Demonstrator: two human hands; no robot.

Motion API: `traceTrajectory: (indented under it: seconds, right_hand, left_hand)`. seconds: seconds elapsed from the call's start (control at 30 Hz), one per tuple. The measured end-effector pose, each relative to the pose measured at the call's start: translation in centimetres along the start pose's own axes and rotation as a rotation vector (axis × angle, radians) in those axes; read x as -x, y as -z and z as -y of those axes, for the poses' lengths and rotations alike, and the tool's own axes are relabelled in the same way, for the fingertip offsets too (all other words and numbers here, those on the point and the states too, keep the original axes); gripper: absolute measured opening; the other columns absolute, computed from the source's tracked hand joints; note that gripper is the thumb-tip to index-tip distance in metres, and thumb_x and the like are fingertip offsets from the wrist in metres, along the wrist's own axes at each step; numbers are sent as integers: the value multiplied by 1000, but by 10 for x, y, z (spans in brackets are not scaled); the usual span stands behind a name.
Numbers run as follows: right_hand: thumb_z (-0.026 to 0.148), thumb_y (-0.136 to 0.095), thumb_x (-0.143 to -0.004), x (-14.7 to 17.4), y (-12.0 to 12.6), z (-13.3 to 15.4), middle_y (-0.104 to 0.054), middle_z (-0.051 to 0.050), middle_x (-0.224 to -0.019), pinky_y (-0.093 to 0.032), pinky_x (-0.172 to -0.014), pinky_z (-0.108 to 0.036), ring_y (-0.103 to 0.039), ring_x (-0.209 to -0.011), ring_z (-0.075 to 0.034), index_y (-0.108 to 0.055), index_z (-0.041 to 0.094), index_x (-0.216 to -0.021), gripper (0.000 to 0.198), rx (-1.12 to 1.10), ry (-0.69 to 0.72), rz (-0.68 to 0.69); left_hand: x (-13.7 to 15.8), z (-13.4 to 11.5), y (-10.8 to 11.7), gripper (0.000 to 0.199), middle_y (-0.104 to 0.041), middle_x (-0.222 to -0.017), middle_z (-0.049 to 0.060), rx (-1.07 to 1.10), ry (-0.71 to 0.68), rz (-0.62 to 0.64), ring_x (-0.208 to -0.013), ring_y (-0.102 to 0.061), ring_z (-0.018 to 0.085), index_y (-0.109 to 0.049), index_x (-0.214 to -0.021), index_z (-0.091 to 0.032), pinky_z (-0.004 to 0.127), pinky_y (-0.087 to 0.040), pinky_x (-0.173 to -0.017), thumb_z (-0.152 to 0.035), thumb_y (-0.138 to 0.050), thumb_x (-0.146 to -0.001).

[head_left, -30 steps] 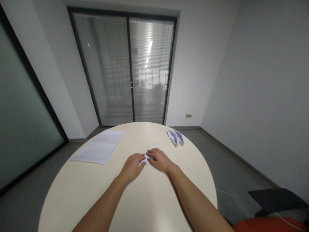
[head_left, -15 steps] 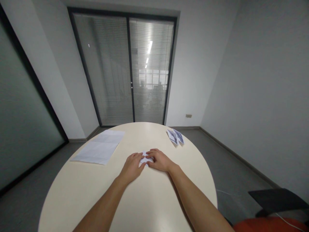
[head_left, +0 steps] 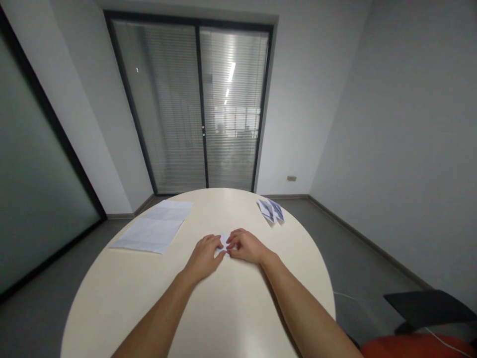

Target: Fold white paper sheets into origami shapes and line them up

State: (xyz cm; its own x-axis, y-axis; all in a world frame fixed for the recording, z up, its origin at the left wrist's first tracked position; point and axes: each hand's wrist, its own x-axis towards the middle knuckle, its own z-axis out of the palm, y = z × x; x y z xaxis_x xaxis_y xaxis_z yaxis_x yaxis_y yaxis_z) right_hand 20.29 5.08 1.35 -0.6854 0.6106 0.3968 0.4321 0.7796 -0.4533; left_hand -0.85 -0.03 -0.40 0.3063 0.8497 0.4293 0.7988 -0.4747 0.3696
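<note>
A small piece of folded white paper lies on the pale round table, between my two hands. From its left side my left hand grips it, with the thumb near the front edge and the fingers at the back. My right hand has its fingers curled onto the paper's right side, thumb and fingertips pressed close together. Much of the paper is covered by the fingers, so its exact folded shape is hidden.
A large creased white sheet lies at the table's left. Folded paper pieces with dark print rest near the far right edge. Beyond the table stand glass doors with blinds. A black and red chair is at lower right.
The right hand's fingers have drawn in slightly over the paper, and a bit more of its middle shows. The left hand has hardly moved.
</note>
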Motion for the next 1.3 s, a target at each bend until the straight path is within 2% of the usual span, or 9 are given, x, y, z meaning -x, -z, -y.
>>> traceTrajectory:
  seconds: [0.17, 0.37, 0.57, 0.67, 0.8, 0.9, 1.0, 1.13, 1.3]
  right_hand:
    - [26, -72, -80, 0, 0, 2, -76, -4, -94, -46, -95, -33, -67, -96, -21, -77, 21, -93, 15, -5, -8, -11]
    - [23, -71, -79, 0, -3, 2, -73, -6, -99, -45, -95, -36, -64, -101, -23, -73, 21, -100, 22, 19, 12, -15]
    - [24, -70, -79, 1, -3, 4, -71, -7, -101, -48, -91, -35, -64, -96, -23, -69, 19, -107, 29, 35, -33, -24]
    - [24, -66, -81, 1, -4, 6, -71, -10, -113, -48, -97, -39, -64, -106, -25, -65, 18, -122, 41, 68, -25, -3]
    - [24, -60, -87, 0, -10, 6, -63, -11, -138, -34, -116, -47, -54, -131, -29, -60, 19, -134, 47, 116, 36, 41]
    - [26, -61, -87, -1, -11, 4, -60, -11, -143, -29, -121, -48, -51, -136, -29, -61, 20, -134, 47, 130, 49, 62]
    - [27, -63, -87, -1, -9, 3, -61, -10, -142, -27, -122, -48, -54, -133, -28, -65, 21, -129, 43, 118, 54, 80]
    - [28, -65, -87, 0, -3, 2, -63, -9, -139, -27, -123, -47, -56, -132, -26, -69, 21, -122, 36, 80, 71, 96]
    - [28, -64, -89, -2, -1, -2, -76, -3, -116, -26, -123, -42, -64, -122, -22, -73, 24, -117, 29, 32, 102, 129]
  left_hand:
    - [1, -1, 2, 6, -69, -122, 10, 29, -25, -9, -117, -61, 26, -65, -92, -21, 43, -46, -105, -26, -61, -90]
    - [-1, -1, 0, 8, -71, -113, 9, 49, -20, -8, -112, -62, 26, -65, -97, -21, 44, -47, -101, -22, -62, -89]
    - [0, 2, -3, 7, -69, -118, 9, 68, -24, -33, -116, -60, 26, -64, -95, -20, 44, -46, -103, -23, -63, -89]
    - [0, 2, -2, 12, -70, -109, 8, 72, -23, -18, -110, -62, 25, -65, -101, -20, 44, -47, -102, -24, -62, -90]
    - [-1, -1, 0, 18, -69, -103, 7, 68, -23, -4, -104, -62, 24, -64, -107, -20, 42, -48, -97, -23, -61, -89]
    - [-2, -3, 3, 14, -69, -100, 6, 61, -29, 2, -102, -62, 24, -64, -101, -21, 40, -49, -95, -18, -60, -88]
    - [-4, -5, 5, 15, -70, -104, 6, 57, -23, 5, -107, -61, 23, -63, -93, -21, 39, -48, -97, -10, -56, -86]
    - [-4, -4, 3, 17, -71, -108, 6, 55, -8, 7, -109, -61, 23, -64, -93, -21, 39, -47, -99, -8, -55, -86]
    - [-3, -2, 0, 17, -71, -119, 7, 24, 11, 9, -115, -61, 24, -66, -93, -22, 41, -46, -103, -9, -56, -87]
